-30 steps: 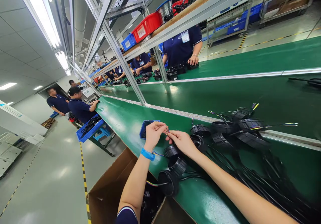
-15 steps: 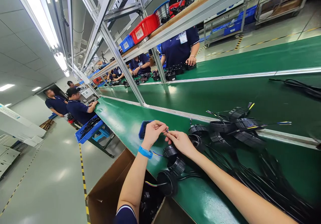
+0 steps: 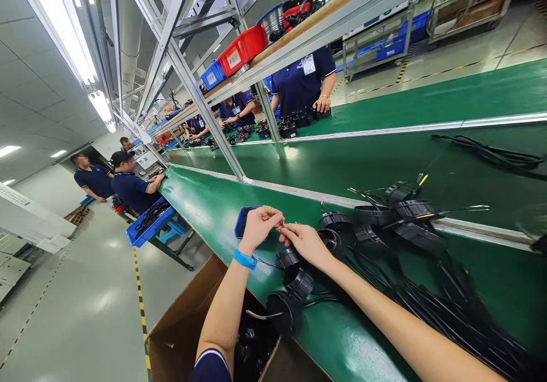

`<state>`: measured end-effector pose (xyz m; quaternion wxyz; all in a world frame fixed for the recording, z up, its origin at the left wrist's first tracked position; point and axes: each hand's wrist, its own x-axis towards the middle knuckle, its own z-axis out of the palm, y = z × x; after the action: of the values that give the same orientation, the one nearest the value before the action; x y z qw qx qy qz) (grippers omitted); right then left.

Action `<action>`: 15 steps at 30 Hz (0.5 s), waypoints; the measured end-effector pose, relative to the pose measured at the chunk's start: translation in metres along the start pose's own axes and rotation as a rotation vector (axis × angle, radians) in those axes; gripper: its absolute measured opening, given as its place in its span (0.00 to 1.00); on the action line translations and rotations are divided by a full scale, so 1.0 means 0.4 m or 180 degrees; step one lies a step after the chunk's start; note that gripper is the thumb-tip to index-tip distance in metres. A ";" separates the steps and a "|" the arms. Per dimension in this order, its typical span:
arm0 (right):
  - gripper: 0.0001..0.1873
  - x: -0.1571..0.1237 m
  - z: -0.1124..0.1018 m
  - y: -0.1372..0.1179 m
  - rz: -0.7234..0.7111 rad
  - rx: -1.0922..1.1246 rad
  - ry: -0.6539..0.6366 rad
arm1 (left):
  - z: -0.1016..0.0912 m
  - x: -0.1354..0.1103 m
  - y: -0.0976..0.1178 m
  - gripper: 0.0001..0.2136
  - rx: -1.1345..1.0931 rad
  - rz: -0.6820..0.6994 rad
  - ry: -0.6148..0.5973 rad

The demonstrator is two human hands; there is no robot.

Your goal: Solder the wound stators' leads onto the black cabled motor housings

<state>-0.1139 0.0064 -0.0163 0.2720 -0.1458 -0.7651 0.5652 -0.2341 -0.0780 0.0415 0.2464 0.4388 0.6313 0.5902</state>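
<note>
My left hand (image 3: 260, 228) and my right hand (image 3: 302, 243) meet over the green bench, fingertips pinched together around something small. The piece between them is too small to name. Just behind my left hand stands a small blue bin (image 3: 240, 222), partly covered by the hand. Below my right hand lie black ring-shaped housings (image 3: 300, 283) on black cables. Thin coloured wires (image 3: 256, 315) stick out of one near the bench edge. More such housings (image 3: 376, 215) are heaped to the right, their cables (image 3: 440, 308) running toward the lower right.
An open cardboard box (image 3: 183, 319) with dark parts inside stands below the bench edge. A metal-framed shelf (image 3: 307, 43) holds a red bin (image 3: 241, 50) and a blue bin (image 3: 212, 75). A cable bundle (image 3: 491, 149) lies on the green belt. Co-workers (image 3: 304, 82) work beyond.
The cable bundle on the belt has moved left, and a dark object shows more at the right edge. Both hands stay pinched together in nearly the same place; the view has shifted slightly.
</note>
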 end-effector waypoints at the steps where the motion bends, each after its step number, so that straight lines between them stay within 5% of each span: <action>1: 0.25 0.000 0.000 0.000 0.0000 -0.0012 0.0004 | 0.001 0.000 0.001 0.17 0.0021 -0.0011 0.0003; 15: 0.23 -0.004 0.005 0.006 -0.0008 -0.0109 0.0004 | -0.001 0.005 0.011 0.14 0.0656 -0.0045 0.0018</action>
<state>-0.1141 0.0050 -0.0194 0.2708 -0.1498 -0.7746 0.5515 -0.2344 -0.0769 0.0462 0.2023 0.4557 0.6924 0.5215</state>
